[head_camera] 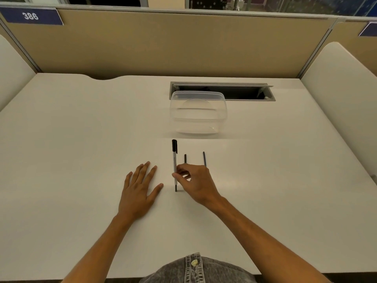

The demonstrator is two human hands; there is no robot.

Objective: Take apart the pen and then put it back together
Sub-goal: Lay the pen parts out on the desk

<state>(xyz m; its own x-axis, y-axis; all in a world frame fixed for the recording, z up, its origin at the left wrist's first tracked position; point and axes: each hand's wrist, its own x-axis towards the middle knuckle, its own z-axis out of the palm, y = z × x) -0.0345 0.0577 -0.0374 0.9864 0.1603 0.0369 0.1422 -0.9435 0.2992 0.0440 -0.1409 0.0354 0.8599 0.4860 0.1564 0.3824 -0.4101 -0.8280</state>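
A slim white pen (174, 162) with a black cap lies lengthwise on the white desk (81, 139), cap pointing away from me. My right hand (196, 183) pinches its lower barrel between thumb and fingertips. Two thin dark rods lie parallel to the pen on its right: a short one (185, 158) and a longer one (204, 158), both partly covered by my right hand. To the left of the pen, my left hand (139, 189) rests flat on the desk, fingers spread, holding nothing.
A clear plastic container (197, 114) with a lid stands beyond the pen. Behind it is an open cable slot (240, 92) in the desk. Beige partition walls close off the back and sides.
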